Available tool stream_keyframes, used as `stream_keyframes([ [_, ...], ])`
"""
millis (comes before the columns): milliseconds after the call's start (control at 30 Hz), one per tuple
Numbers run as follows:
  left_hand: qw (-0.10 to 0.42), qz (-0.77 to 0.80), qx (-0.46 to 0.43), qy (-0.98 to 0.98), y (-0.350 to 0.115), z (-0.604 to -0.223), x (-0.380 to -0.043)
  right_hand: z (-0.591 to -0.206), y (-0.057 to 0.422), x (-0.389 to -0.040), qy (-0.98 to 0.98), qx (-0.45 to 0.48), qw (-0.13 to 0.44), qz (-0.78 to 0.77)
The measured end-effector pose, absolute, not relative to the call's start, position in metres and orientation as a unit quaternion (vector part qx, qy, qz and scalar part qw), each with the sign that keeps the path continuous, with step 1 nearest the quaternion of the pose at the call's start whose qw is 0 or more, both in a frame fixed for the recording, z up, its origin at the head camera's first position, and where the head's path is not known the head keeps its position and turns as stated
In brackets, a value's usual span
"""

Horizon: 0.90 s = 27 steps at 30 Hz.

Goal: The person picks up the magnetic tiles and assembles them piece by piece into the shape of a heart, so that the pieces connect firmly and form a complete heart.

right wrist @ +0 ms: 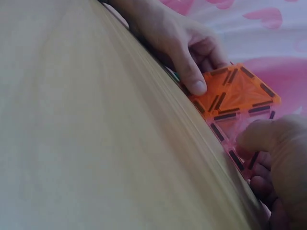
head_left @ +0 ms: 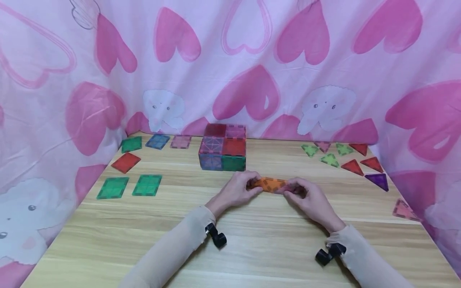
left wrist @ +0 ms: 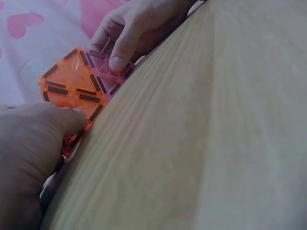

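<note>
Triangular magnetic tiles meet edge to edge in a short strip between my hands. In the head view my left hand (head_left: 241, 189) pinches the orange end, thumb in front and fingers behind. The left wrist view shows two orange triangle tiles (left wrist: 72, 72) side by side, joined to a pink triangle tile (left wrist: 101, 64). My right hand (head_left: 312, 200) pinches that pink tile, its thumb on the near face. The strip stands tilted at the tabletop. Behind the left hand sits a box of square tiles (head_left: 235, 147), in red, pink, purple, blue and green.
Green square tiles (head_left: 147, 185), a red square (head_left: 125, 162), a blue square (head_left: 157, 141) and a pink square (head_left: 181, 141) lie at left. Several red, green and pink triangles lie at right with a purple triangle (head_left: 378, 181). A pink heart-print curtain (head_left: 201, 80) surrounds the wooden table (head_left: 263, 248).
</note>
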<state>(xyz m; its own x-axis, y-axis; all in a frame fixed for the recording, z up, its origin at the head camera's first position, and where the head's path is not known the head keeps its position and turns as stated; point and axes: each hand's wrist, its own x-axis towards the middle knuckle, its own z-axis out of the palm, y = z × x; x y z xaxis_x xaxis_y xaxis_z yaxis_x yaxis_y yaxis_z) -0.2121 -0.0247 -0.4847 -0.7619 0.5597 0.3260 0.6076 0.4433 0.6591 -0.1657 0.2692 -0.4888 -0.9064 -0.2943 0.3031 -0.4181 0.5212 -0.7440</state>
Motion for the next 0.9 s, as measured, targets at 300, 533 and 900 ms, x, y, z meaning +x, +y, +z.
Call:
stream_keyframes([
  [300, 0.020, -0.416, -0.350, -0.839, -0.022, -0.487, -0.213, -0.487, 0.303, -0.147, -0.886, 0.158, 0.105, 0.423],
  [533, 0.021, -0.425, -0.350, -0.835, -0.027, -0.484, -0.213, -0.490, 0.311, -0.139, -0.889, 0.128, 0.166, 0.406],
  [900, 0.020, -0.420, -0.350, -0.837, -0.024, -0.484, -0.212, -0.489, 0.287, -0.172, -0.901, 0.086, 0.182, 0.384],
])
